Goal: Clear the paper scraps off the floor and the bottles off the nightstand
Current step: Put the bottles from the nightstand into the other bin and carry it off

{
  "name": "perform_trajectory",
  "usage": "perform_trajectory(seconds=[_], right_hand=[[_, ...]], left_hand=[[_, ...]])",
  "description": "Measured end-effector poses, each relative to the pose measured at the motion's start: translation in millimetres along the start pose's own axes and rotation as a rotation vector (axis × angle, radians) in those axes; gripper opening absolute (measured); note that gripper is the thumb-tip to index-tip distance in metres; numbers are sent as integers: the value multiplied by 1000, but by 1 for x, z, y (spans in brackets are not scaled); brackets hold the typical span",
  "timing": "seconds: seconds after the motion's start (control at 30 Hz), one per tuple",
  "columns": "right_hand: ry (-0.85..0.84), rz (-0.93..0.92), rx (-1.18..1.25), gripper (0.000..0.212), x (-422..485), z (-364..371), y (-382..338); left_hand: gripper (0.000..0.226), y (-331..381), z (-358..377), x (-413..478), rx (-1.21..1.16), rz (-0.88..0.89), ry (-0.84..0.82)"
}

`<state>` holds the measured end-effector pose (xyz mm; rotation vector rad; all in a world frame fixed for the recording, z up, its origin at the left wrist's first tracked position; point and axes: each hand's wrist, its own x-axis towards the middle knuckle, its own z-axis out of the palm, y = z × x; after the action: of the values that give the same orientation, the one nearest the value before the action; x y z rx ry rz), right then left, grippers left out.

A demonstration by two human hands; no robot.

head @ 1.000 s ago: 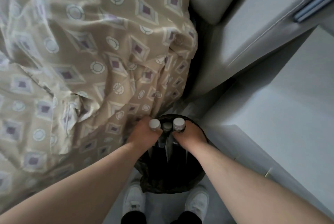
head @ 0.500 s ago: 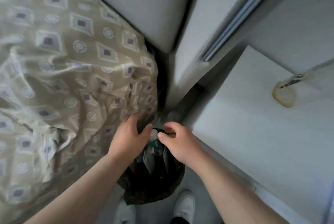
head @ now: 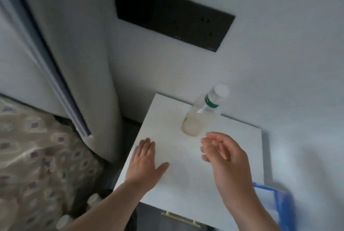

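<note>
Low left, beside the bed cover [head: 37,156], we count at least two white bottle caps [head: 93,199]; what holds them is hidden.

Two hands are over the tabletop [head: 186,180]. The left hand [head: 147,163] is flat with straight fingers and is empty. The right hand [head: 223,156] is open, its fingers loosely curved, holding nothing, just short of the bottle.

One bottle [head: 202,113] stands near the far edge, part full. We judge it best to wrap the right hand low round its body and lift it straight up.

Beyond, on the wall, there is one black socket panel [head: 173,12].

One bottle [head: 202,113] is counted on the surface [head: 186,184]; two white caps [head: 94,198] are seen beside the bed [head: 28,156]; one black panel [head: 171,14] is noted.
</note>
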<state>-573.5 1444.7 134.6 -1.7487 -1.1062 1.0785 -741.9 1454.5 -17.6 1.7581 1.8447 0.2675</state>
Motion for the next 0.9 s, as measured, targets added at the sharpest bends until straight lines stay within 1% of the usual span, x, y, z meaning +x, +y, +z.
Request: perform_trajectory(seconds=[0.1,0.2,0.27,0.33,0.43,0.5,0.6,0.67,0.73,0.83,0.9], right_hand=[[152,-59,99,17,20,-23,1],[210,-156,68,26,45,-34,-4],[190,-174,8,39,62,-34,-6],[137,-151,-32,53,78,-32,-9],[54,-135,-72,65,98,-23,-13],[5,-135,-103,60,108,-18,-14],[-22,-122,-106,40,118,-14,-17],[-14,-128,-77,31,121,-15,-18],[-11,-138,-58,27,124,-15,-19],[-7,-151,-51,26,125,-16,-19],[3,-168,-38,26,123,-17,-22]], left_hand=[[98,-9,25,-1,149,31,47],[96,-11,30,-2,259,43,4],[93,-10,31,-1,267,34,-12],[93,-10,32,-1,268,33,2],[92,-12,36,0,264,21,16],[92,-13,38,1,259,22,12],[91,-15,38,3,247,18,18],[95,-15,39,3,238,16,23],[97,-16,38,3,240,11,15],[89,-18,37,2,256,22,19],[91,-19,38,1,269,34,40]])
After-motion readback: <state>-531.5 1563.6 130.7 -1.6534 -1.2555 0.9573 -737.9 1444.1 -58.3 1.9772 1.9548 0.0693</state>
